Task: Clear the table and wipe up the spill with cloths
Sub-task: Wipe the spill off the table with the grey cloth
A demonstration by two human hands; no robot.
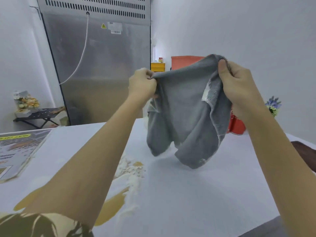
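A grey cloth (pixel 184 113) hangs in the air above the white table (pixel 196 194), held by its top edge. My left hand (pixel 142 84) pinches its left corner and my right hand (pixel 239 86) grips its right corner. The cloth's lower end dangles just over the tabletop. A spill (pixel 131 170) of white powder and yellow-brown liquid runs across the table under my left forearm, from the middle down toward the near left edge.
A laminated menu sheet (pixel 18 151) lies at the table's left edge. Red cans (pixel 236 124) stand behind the cloth at the far right, beside a pot of purple flowers (pixel 273 105). A dark object (pixel 306 153) sits at the right edge. A steel fridge (pixel 99 65) stands behind.
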